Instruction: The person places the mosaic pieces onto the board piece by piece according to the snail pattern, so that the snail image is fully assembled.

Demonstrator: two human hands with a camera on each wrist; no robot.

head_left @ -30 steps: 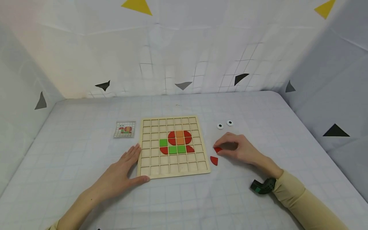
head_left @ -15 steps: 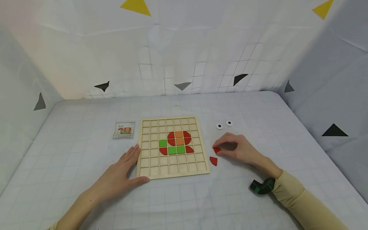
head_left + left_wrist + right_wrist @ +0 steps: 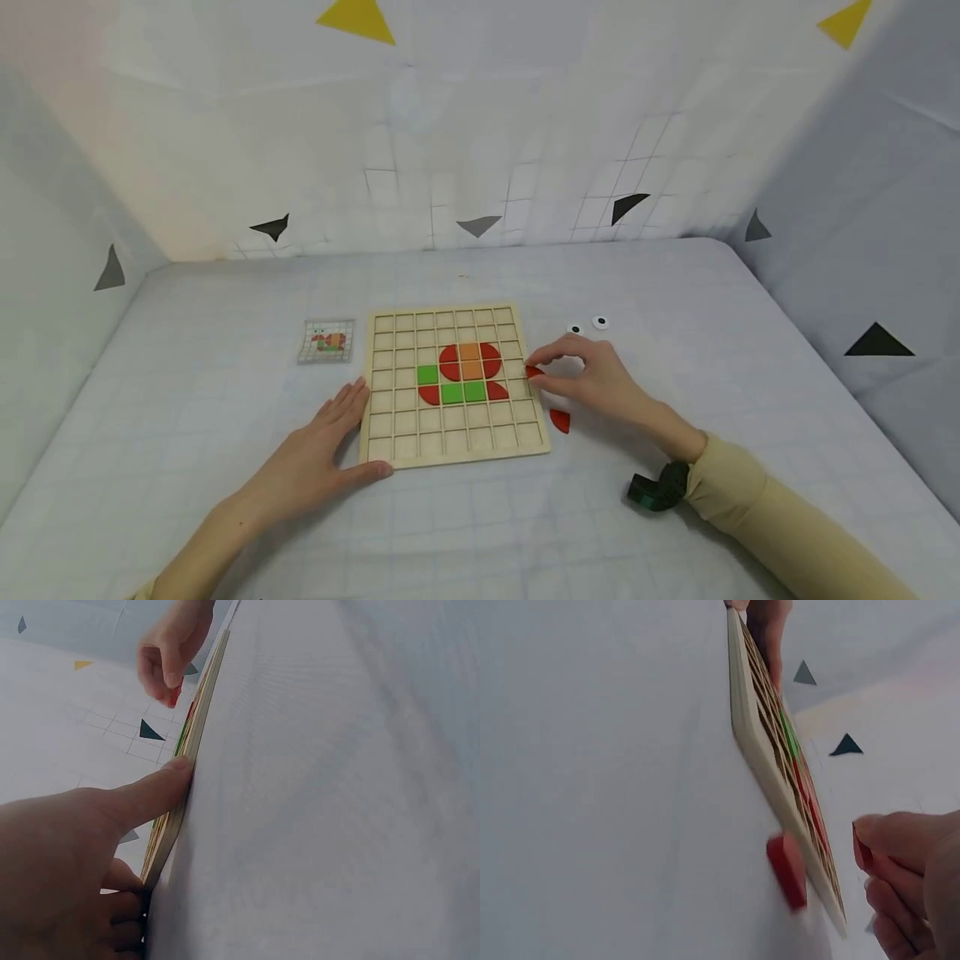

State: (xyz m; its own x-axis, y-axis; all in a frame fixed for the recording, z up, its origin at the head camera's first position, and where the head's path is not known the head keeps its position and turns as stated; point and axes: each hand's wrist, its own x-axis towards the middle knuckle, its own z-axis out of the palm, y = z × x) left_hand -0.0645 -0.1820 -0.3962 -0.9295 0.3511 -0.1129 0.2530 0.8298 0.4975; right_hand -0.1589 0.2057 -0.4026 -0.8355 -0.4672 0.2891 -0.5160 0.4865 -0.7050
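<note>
In the head view a square wooden grid board (image 3: 456,437) lies on the table with red, orange and green pieces set in its cells. My left hand (image 3: 307,458) rests along its left side, fingers straight and the thumb at the near left corner. Over the board's right edge, my right hand (image 3: 592,383) pinches a red quarter-circle piece (image 3: 534,372) between thumb and fingertips. The right wrist view shows this piece (image 3: 862,847) held up off the table. A second red quarter-circle piece (image 3: 560,421) lies just right of the board.
Two white discs with black dots, a far one (image 3: 600,322) and a near one (image 3: 575,329) partly behind my right hand, lie right of the board. A small picture card (image 3: 326,342) with a coloured grid pattern sits to its left. White walls (image 3: 465,125) enclose the back and sides.
My right hand has lifted the red quarter-circle piece from the table and moved left with it to the board's right edge. The left hand stays in place.
</note>
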